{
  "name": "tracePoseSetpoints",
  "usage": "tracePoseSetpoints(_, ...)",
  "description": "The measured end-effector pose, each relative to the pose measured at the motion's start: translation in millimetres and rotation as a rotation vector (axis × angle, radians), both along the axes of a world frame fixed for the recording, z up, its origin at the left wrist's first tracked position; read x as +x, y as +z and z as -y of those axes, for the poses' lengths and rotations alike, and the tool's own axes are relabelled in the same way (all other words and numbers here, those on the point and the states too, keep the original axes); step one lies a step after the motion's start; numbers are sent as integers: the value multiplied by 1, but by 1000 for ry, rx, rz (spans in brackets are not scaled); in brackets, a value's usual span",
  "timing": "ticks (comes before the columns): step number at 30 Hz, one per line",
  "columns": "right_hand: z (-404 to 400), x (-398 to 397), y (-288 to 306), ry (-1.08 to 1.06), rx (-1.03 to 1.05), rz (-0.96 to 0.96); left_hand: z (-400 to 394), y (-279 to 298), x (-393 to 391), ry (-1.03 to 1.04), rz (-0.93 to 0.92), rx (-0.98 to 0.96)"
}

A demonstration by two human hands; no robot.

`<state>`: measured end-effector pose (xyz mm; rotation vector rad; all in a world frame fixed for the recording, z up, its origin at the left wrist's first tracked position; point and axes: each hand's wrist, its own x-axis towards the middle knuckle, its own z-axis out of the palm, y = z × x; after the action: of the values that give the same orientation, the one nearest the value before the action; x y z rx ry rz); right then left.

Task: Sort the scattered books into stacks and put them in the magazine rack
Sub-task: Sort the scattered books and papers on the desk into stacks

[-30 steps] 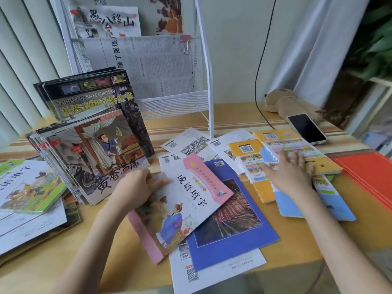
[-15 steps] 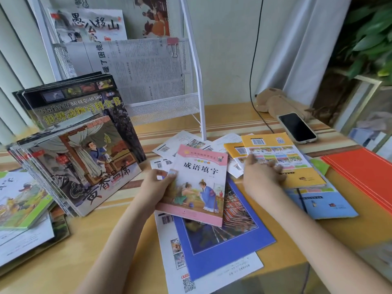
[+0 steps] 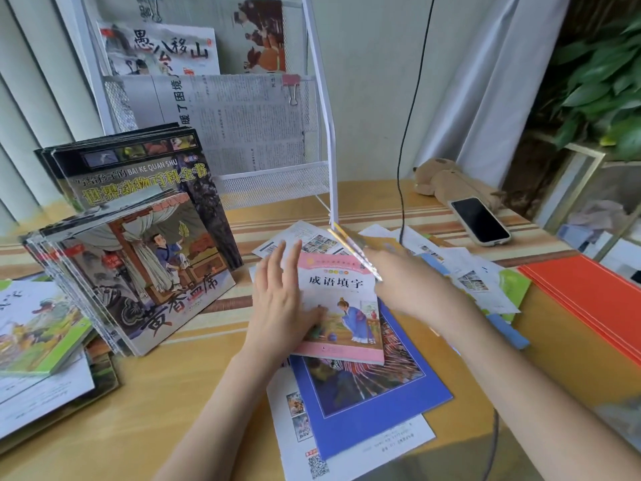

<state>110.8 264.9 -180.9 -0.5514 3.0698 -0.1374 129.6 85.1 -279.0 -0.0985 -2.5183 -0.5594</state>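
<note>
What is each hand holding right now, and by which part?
The left hand holds the pink book by its left edge, fingers straight, thumb across the cover. The right hand is motion-blurred at the book's right edge; its hold cannot be told.

Rack (image 3: 322, 133) sits at 12 o'clock on the table (image 3: 145, 404), paper (image 3: 236, 123) in it. Leaning books (image 3: 138, 258) at 10, loose books (image 3: 360, 373) dead center, phone (image 3: 480, 221) at 2, folders (image 3: 596, 307) at 3.

Head camera looks forward and down, close over the table (image 3: 215, 404).
</note>
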Motion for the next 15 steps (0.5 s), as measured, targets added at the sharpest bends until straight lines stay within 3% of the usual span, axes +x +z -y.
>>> tracePoseSetpoints(2, 18, 17, 4, 100, -46, 61, -6, 8, 1, -77, -157, -181)
tracePoseSetpoints(4, 29, 29, 3, 175, -87, 109, -10, 13, 1, -188, -271, -207)
tracePoseSetpoints(9, 10, 24, -8, 86, -373, 377, 8, 3, -3, -274, -124, -241)
tracePoseSetpoints(15, -32, 17, -47, 38, -69, 206, 10, 1, -7, -274, -184, -387)
